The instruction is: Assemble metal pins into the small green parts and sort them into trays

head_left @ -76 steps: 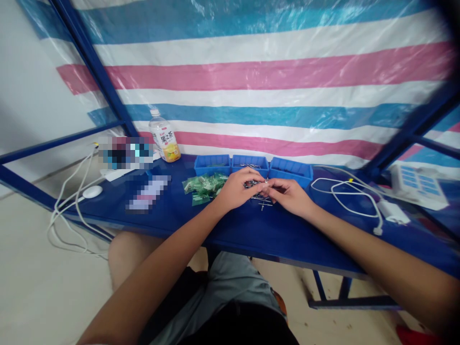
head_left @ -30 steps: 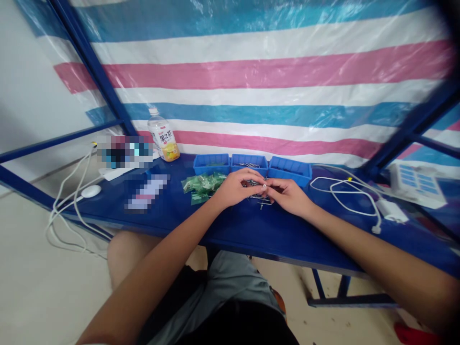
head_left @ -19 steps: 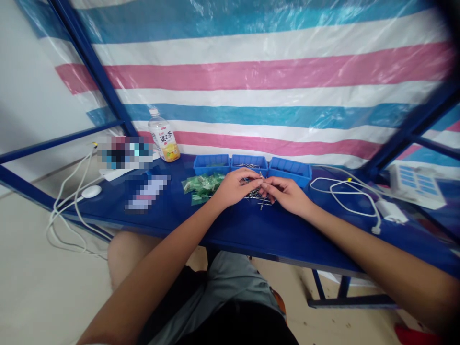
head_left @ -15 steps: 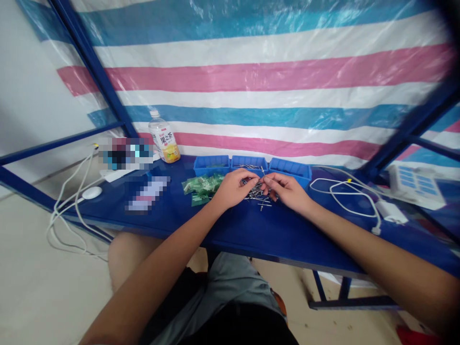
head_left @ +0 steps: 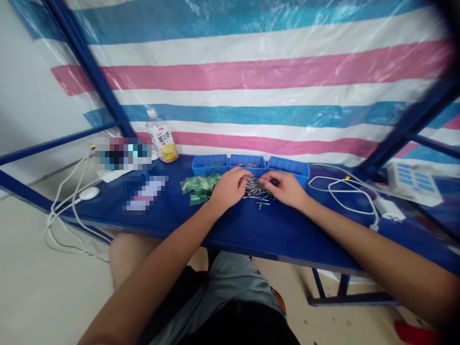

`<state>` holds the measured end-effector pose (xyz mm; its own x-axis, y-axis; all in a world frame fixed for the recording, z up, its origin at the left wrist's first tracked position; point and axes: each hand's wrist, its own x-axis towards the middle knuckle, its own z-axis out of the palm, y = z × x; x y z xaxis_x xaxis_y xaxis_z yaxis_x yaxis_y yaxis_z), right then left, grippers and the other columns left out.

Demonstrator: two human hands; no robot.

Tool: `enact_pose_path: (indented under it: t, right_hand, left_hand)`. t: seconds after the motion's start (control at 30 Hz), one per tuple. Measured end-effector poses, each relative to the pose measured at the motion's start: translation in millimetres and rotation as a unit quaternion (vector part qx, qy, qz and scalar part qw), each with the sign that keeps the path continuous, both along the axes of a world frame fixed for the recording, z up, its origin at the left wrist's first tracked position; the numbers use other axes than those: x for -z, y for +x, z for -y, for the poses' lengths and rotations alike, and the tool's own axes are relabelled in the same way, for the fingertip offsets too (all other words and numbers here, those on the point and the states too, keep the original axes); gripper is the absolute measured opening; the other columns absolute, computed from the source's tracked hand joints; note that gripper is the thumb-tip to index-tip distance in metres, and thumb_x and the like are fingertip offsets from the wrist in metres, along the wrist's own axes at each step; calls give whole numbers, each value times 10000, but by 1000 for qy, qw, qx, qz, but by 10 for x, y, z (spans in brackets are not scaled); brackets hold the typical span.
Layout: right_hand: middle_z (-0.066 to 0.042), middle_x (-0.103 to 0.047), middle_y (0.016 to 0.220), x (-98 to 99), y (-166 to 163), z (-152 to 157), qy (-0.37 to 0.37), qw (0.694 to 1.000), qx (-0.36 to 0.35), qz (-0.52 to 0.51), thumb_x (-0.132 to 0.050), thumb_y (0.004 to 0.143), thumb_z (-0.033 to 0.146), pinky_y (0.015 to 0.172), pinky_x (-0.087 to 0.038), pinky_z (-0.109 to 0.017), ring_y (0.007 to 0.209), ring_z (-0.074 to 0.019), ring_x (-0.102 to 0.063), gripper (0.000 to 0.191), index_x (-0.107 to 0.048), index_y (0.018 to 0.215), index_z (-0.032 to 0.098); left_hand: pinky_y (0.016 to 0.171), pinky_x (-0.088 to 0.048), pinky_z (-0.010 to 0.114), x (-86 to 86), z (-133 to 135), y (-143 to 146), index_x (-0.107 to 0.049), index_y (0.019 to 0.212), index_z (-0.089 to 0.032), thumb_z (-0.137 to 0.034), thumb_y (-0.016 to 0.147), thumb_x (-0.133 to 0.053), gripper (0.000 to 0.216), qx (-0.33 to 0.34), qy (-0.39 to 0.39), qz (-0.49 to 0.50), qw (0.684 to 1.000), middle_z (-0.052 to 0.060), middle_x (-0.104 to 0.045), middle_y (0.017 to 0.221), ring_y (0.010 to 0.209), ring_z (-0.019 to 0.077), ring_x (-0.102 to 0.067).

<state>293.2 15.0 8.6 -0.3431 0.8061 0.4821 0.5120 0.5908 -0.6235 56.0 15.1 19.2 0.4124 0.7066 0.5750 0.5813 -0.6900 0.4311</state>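
A pile of thin metal pins that look like blind rivets [head_left: 257, 188] lies on the blue table, with a few strays at its near edge. My left hand [head_left: 230, 188] rests at the pile's left side, its fingers curled in; whatever they hold is hidden. At the right side my right hand [head_left: 285, 188] has thumb and fingers drawn together against the pins, and its grip is too small to make out. Green plastic bags [head_left: 201, 186] lie just left of my left hand. Behind the pile stand a left blue bin [head_left: 210, 169], a middle bin [head_left: 247, 171] with pins inside, and a right bin [head_left: 293, 173].
A drink bottle [head_left: 162, 139] stands at the back left, near a white mouse-shaped object [head_left: 89, 193] and blurred-out items. White cable [head_left: 338, 191], an adapter [head_left: 390, 209] and a white box with blue keys [head_left: 413, 184] lie right. Blue frame posts flank the striped sheet.
My hands were close together over the pile, fingertips around a thin pin. Now they have moved apart and lower, one on each side, exposing more of the pile.
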Motion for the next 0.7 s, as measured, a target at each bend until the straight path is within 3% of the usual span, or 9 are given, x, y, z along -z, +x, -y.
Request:
enact_pose_path:
  t: [0.13,0.3,0.53,0.7]
  right_hand:
    - [-97,-768,1122,-29,-112,140,122,977,-127,118,-620,1020,367,993,-528,-456,1063,-272,-682,232,-758,1156,239]
    - [-85,-715,1328,-43,-223,206,166,945,-188,211,-553,1052,303,1174,-417,-553,1396,-319,-506,332,-699,1349,283]
    - [-86,-646,1476,-88,-317,359,171,931,-219,235,-525,1064,304,1240,-349,-569,1505,-313,-413,463,-564,1524,270]
    - [-53,-571,1571,-74,-460,508,159,901,-285,285,-472,1092,330,1286,-269,-527,1562,-284,-347,475,-528,1555,238]
  left_hand:
    - [962,-564,361,-6,-10,-19,-719,1142,-204,-108,1010,-453,312,-14,14,21,1000,65,-736,1157,1060,206,-705]
    - [966,-563,362,-20,5,-8,-719,1137,-196,-126,1015,-444,309,-10,4,13,1000,69,-737,1128,1029,205,-709]
    - [979,-560,356,-67,41,-28,-710,1166,-205,-133,1020,-434,320,-23,12,6,1000,72,-719,1149,1071,210,-688]
    - [1066,-510,390,-91,14,-115,-699,1201,-196,-126,1010,-448,323,-57,67,-60,994,88,-704,1165,1141,238,-638]
